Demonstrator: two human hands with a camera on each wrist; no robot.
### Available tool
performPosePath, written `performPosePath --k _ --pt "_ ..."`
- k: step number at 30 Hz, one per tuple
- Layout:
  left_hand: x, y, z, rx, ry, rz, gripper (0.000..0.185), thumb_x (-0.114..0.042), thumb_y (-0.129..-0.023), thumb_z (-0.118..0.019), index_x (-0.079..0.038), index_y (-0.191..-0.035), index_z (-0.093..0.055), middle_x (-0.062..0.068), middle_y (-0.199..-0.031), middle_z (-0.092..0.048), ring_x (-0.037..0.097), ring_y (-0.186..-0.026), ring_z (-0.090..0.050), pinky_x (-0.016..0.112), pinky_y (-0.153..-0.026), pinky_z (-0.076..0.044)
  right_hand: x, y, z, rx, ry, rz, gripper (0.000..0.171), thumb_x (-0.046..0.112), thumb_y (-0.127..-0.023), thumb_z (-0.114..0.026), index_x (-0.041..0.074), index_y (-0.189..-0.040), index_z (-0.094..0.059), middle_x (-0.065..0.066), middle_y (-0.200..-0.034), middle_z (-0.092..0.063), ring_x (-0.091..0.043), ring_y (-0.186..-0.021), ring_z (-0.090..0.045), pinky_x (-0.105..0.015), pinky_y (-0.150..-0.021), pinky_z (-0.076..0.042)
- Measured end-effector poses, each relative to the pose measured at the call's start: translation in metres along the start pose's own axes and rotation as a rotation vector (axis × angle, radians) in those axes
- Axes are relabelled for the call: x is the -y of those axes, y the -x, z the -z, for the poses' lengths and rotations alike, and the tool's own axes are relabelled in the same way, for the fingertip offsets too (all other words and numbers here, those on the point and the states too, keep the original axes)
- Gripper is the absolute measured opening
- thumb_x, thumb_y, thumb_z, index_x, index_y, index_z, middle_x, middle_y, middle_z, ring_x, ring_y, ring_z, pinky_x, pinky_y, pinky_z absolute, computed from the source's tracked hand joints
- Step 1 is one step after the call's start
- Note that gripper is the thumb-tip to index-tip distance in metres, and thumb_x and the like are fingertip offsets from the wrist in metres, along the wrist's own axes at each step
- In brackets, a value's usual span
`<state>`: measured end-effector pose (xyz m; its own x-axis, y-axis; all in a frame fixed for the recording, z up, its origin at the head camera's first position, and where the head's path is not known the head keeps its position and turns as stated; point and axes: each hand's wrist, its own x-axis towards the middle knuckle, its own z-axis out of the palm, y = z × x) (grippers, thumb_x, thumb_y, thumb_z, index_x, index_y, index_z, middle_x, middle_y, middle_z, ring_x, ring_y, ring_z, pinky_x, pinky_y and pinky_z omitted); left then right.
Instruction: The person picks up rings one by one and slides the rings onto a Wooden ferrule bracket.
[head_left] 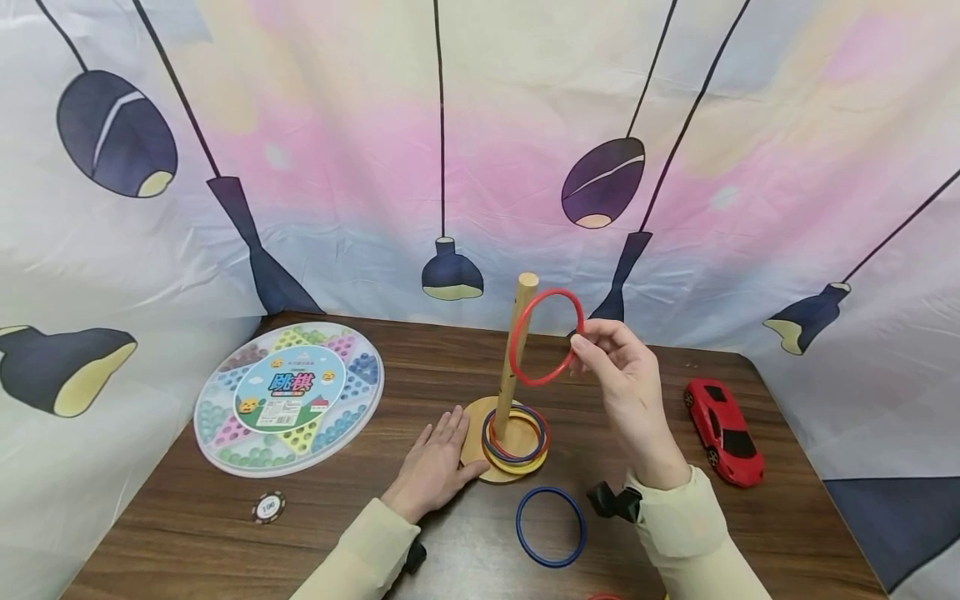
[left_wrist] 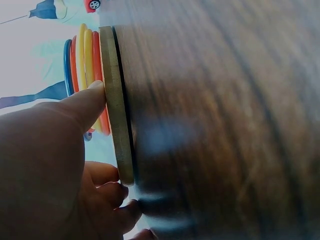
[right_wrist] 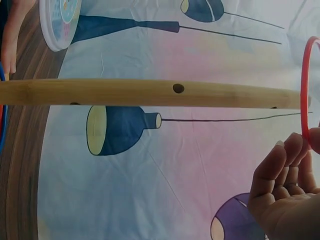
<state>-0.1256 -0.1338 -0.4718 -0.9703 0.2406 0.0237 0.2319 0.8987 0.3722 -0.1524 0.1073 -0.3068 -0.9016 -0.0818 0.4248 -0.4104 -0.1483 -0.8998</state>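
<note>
My right hand [head_left: 626, 375] pinches a red ring [head_left: 553, 292] between thumb and fingers, holding it upright near the top of a wooden post [head_left: 507, 392]. In the right wrist view the ring [right_wrist: 305, 75] overlaps the post's tip. The post rises from a round wooden base [head_left: 474, 429]. Several blue, red and yellow rings [left_wrist: 81, 55] lie stacked around its foot. My left hand [head_left: 433, 471] rests beside the base with fingers extended along its left edge, the thumb touching the base's near side.
A blue ring [head_left: 518, 525] lies on the table in front of the base. At left are a Chinese checkers board [head_left: 217, 400] and a poker chip [head_left: 268, 507]. A red toy car [head_left: 723, 429] stands at right. Patterned cloth [head_left: 337, 208] hangs behind the table.
</note>
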Motion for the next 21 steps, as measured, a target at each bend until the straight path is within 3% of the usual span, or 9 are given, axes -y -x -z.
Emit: performPosePath --k 11,21 --pt "0.0 0.0 -0.001 -0.005 -0.007 -0.008 0.083 -0.054 -0.094 -0.055 0.003 -0.15 -0.032 0.019 -0.156 -0.027 0.034 -0.143 -0.026 0.054 -0.113 -0.024 -0.002 -0.009 -0.009 0.0 0.003 -0.059 0.019 0.015 -0.095 -0.065 0.004 -0.11 -0.061 -0.007 -0.081 -0.062 -0.019 -0.073 -0.058 -0.03 -0.069 -0.052" --pt "-0.001 0.0 -0.001 0.002 0.0 0.0 0.081 -0.053 -0.094 -0.055 0.003 -0.149 -0.033 0.019 -0.156 -0.026 0.035 -0.143 -0.025 0.053 -0.114 -0.023 -0.005 -0.018 -0.018 -0.032 -0.095 -0.07 0.018 0.014 -0.094 -0.066 0.004 -0.109 -0.062 -0.006 -0.08 -0.062 -0.015 -0.071 -0.058 -0.026 -0.066 -0.052"
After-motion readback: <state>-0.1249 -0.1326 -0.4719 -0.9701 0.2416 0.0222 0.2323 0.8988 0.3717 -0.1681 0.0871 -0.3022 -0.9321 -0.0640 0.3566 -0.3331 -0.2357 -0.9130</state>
